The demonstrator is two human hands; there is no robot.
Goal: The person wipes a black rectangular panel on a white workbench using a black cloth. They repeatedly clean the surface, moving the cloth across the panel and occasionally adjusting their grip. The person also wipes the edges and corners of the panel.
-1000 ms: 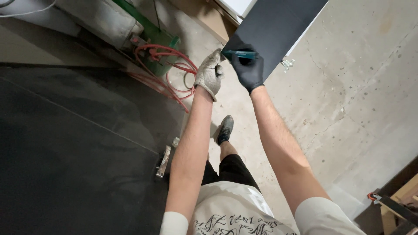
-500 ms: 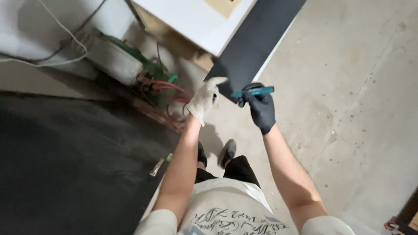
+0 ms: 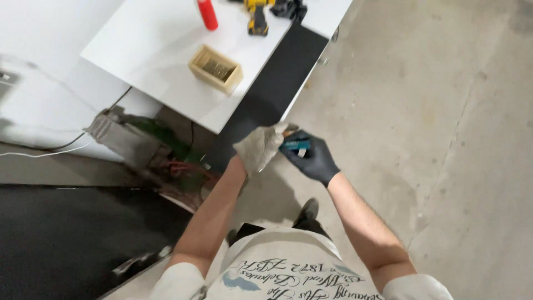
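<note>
Our right hand (image 3: 313, 158), in a black glove, is wrapped around a small teal tool (image 3: 296, 146). Our left hand (image 3: 260, 147), in a pale glove, curls against the tool's tip just beside it. Beyond both hands we see a white surface (image 3: 161, 66) carrying a wooden box (image 3: 216, 69).

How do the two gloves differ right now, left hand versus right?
The left hand wears a pale, worn, fabric-looking glove; the right hand wears a smooth black one. The right hand grips a small teal tool, while the left hand only meets the tool's tip with its fingers. The left glove sits nearer the black panel leaning at the white table; the right is over bare concrete floor. Both forearms are bare.
</note>
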